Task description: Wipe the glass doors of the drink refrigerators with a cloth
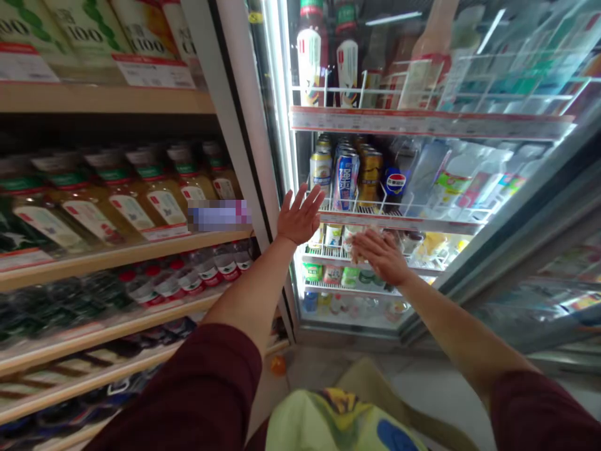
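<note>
My left hand [299, 217] is raised in front of the lit drinks fridge's left side, fingers spread and nothing in them. Just beyond its fingertips stand a white-and-gold can [321, 170] and a blue-and-white can [345, 178]. Lower and to the right, my right hand [382, 255] stretches out its slightly blurred fingers before the lower shelves, with no object visible in it. Gold cans [370, 176] and a bottle with a blue Pepsi label [395, 181] sit on the shelf above that hand.
A glass door [474, 275] slants along the fridge's right side. To the left, wooden shelves [117, 254] carry rows of juice bottles [134, 200]. Dark-capped bottles [310, 56] stand on the fridge's upper shelf. A round orange object [277, 365] lies on the tiled floor.
</note>
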`<action>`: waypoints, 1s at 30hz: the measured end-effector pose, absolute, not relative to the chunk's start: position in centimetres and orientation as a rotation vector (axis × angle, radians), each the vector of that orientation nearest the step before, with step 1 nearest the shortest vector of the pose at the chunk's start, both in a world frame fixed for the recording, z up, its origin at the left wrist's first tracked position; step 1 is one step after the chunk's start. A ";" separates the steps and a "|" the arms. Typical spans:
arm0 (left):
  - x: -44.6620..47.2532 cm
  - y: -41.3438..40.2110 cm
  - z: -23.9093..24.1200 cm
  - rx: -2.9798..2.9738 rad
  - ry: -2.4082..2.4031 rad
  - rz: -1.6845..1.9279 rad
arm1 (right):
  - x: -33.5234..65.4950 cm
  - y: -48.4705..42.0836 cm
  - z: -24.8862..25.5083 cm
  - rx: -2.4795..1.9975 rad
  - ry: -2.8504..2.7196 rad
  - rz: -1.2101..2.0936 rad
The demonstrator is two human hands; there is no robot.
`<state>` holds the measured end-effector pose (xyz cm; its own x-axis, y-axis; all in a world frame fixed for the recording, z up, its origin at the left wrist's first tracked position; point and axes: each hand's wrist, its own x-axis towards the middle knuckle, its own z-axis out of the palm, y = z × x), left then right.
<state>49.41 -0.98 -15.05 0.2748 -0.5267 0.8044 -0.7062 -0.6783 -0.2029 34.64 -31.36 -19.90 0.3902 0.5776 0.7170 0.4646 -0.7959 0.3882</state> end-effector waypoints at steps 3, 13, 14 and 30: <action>49.2 -1.0 -14.9 2.347 -1.138 1.325 | 35.6 -32.3 -15.8 2.535 0.560 1.737; 48.9 -1.1 -14.7 2.399 -1.126 1.227 | 34.2 -31.0 -22.4 2.595 1.009 1.216; 48.9 -1.1 -14.7 2.403 -1.122 1.217 | 34.3 -31.2 -21.8 2.607 0.971 1.259; 48.5 -1.2 -14.5 2.432 -1.079 1.246 | 35.6 -32.1 -19.6 2.508 0.716 1.625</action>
